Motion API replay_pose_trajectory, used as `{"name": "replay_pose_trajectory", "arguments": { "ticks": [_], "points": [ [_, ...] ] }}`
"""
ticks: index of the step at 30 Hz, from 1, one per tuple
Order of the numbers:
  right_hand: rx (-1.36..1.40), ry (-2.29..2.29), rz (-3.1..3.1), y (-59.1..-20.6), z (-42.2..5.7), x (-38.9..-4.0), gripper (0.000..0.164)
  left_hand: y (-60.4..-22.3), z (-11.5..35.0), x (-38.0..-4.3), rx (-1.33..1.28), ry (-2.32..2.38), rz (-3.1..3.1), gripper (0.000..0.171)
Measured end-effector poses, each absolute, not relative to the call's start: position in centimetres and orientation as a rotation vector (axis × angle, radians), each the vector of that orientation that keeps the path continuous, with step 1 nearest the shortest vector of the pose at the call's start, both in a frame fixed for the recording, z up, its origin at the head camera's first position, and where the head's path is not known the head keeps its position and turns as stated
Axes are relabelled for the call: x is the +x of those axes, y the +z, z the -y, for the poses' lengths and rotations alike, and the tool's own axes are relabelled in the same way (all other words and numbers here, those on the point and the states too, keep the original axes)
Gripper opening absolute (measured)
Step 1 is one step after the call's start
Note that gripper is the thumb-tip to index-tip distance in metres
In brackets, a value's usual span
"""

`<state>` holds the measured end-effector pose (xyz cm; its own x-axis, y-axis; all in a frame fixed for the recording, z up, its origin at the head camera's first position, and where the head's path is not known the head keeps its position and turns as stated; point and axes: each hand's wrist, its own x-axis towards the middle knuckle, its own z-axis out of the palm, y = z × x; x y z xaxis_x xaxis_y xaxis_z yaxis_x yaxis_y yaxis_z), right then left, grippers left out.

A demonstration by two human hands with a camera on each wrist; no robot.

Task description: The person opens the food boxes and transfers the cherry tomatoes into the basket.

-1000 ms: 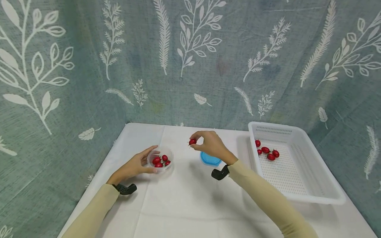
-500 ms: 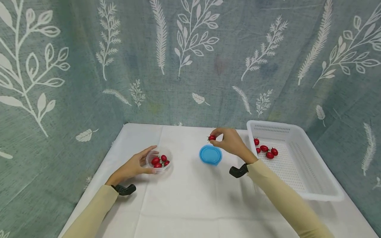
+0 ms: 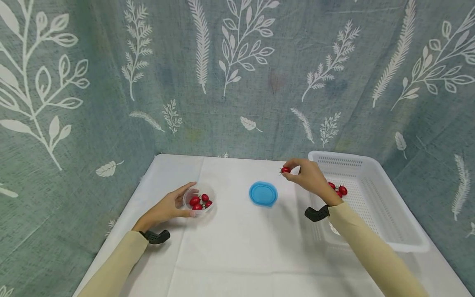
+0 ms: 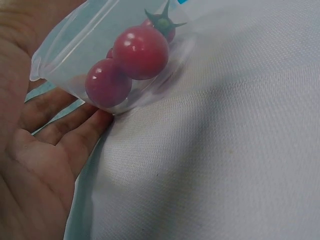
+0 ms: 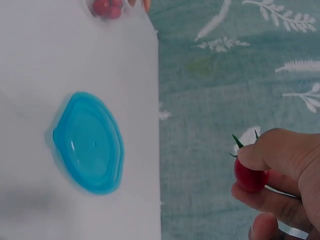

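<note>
My left hand [image 3: 168, 207] holds a clear plastic container [image 3: 210, 190] between thumb and fingers at the left of the table. Several red cherry tomatoes [image 4: 141, 52] lie in it, one showing a green calyx in the left wrist view. Above the table, near the basket's left side, my right hand [image 3: 311, 178] pinches a single cherry tomato [image 5: 251, 176] between thumb and fingers; its green calyx points away from the palm. A blue lid [image 3: 263, 194] lies flat on the table between the two hands.
At the right stands a white perforated plastic basket [image 3: 393, 218] with several cherry tomatoes [image 3: 343, 190] near its left side, partly hidden by my right hand and wrist. A leaf-patterned green-grey cloth [image 3: 237, 107] hangs behind the white-covered table [image 3: 222, 247].
My right hand has moved right with the cherry tomato, from beside the container, past the blue lid, to the basket's left edge. The left hand stays at the container.
</note>
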<state>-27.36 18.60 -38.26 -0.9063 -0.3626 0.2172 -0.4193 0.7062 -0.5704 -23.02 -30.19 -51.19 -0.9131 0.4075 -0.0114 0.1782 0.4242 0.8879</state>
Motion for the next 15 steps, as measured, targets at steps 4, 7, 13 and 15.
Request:
{"name": "replay_pose_trajectory", "arguments": {
  "ticks": [4, 7, 13, 15],
  "points": [
    [0.58, 0.95, 2.832, -38.3, -20.4, -27.1, 0.018, -51.1, 30.2, -23.0, 0.509, 1.499, -2.438, 0.108],
    [0.539, 0.939, 2.838, -38.4, -21.8, -26.8, 0.018, -51.2, 30.1, -23.0, 0.509, 1.515, -2.418, 0.108],
    [0.471, 0.952, 2.854, -38.8, -24.7, -26.2, 0.023, -51.3, 30.0, -23.0, 0.508, 1.513, -2.422, 0.106],
    [0.428, 0.962, 2.864, -38.9, -25.6, -26.0, 0.025, -51.2, 30.0, -23.0, 0.511, 1.515, -2.419, 0.105]
  ]
}}
